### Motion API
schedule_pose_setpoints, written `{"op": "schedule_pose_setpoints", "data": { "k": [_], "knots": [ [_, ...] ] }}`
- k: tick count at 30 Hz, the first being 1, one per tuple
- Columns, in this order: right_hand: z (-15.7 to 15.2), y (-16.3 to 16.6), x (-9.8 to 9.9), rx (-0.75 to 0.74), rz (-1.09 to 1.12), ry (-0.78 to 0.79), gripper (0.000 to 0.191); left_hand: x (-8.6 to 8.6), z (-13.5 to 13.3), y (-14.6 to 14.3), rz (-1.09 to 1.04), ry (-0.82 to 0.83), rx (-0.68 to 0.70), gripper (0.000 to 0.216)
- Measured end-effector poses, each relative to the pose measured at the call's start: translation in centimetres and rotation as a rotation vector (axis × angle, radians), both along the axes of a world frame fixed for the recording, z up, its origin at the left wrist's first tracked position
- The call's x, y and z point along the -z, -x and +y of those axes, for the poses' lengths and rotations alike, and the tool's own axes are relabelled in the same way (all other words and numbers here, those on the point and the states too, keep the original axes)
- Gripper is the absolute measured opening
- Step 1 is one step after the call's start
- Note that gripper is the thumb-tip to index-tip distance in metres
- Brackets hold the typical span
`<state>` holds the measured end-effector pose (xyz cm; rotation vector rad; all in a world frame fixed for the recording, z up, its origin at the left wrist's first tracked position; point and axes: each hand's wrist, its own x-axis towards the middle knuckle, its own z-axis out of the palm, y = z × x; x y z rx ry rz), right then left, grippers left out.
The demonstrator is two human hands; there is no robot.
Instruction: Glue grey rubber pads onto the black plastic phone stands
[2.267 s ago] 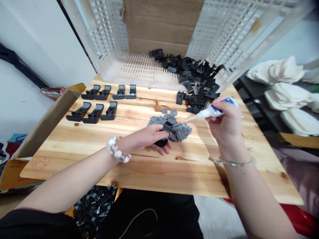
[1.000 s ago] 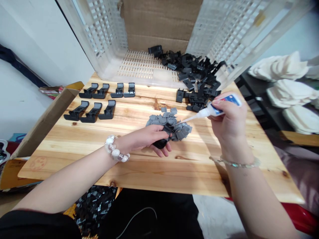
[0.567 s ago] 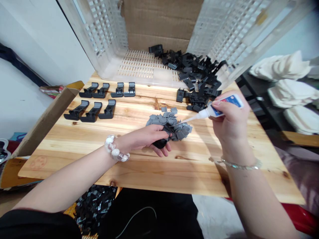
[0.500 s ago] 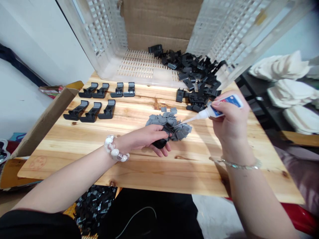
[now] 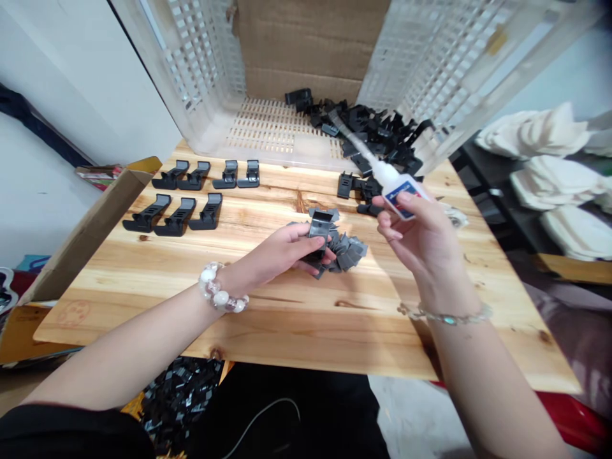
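My left hand (image 5: 291,248) grips a black plastic clip (image 5: 319,227) between thumb and fingers, its curved end facing up. Directly behind and beneath it lies a heap of small grey pads (image 5: 348,250) on the wooden table. In my right hand (image 5: 425,236) is a white glue bottle (image 5: 400,191) with a blue and red label. Its long thin nozzle points up and to the left, away from the clip, in front of the crate's floor. Several similar black clips (image 5: 205,211) stand in two rows on the table's left side.
A white plastic crate (image 5: 296,150) lies open at the back, with a pile of black clips (image 5: 382,131) spilling onto the table (image 5: 268,331). White cloth-like stacks (image 5: 549,182) sit at right. Below the front edge is a container of many small black parts (image 5: 176,398).
The glue nozzle has swung up and away from the clip. My left hand has turned the clip more upright. The rows of clips stay as they were.
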<state>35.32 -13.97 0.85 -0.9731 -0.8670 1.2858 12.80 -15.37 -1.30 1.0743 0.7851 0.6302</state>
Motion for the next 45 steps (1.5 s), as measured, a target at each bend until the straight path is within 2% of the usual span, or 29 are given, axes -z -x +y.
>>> {"op": "schedule_pose_setpoints", "data": {
  "k": [9, 13, 22, 25, 27, 29, 32, 35, 38, 45],
  "knots": [
    [-1.4, 2.8, 0.4, -0.277, -0.003, 0.079, 0.034, 0.5, 0.4, 0.0, -0.030, -0.028, -0.022, 0.029],
    [-1.9, 3.6, 1.1, -0.416, -0.220, 0.025, 0.030, 0.7, 0.3, -0.1, -0.045, 0.018, -0.039, 0.026],
    [-1.6, 4.0, 2.3, -0.193, -0.725, -0.187, 0.018, 1.1, 0.0, -0.5, -0.072, -0.028, -0.052, 0.022],
    [-1.5, 3.8, 2.1, -0.155, -0.788, -0.220, 0.017, 1.2, -0.1, -0.7, -0.108, -0.012, -0.086, 0.023],
    [-1.4, 3.5, 1.9, -0.103, -0.714, -0.208, 0.020, 1.3, -0.2, -0.8, -0.137, 0.009, -0.108, 0.024],
    [-1.3, 3.2, 1.6, -0.045, -0.548, -0.163, 0.023, 1.5, -0.2, -0.8, -0.174, 0.007, -0.128, 0.025],
    [-1.1, 2.7, 1.4, 0.008, -0.286, -0.124, 0.025, 1.9, -0.2, -0.8, -0.221, -0.043, -0.137, 0.026],
    [-0.7, 2.4, 1.3, 0.036, -0.116, -0.124, 0.025, 2.3, 0.0, -0.8, -0.242, -0.081, -0.135, 0.027],
    [-0.5, 2.3, 1.3, 0.054, -0.044, -0.104, 0.024, 2.5, 0.1, -0.8, -0.244, -0.084, -0.122, 0.027],
    [-0.3, 2.0, 1.7, 0.069, -0.033, -0.093, 0.020, 2.3, 0.1, -0.9, -0.233, -0.081, -0.119, 0.032]
  ]
}}
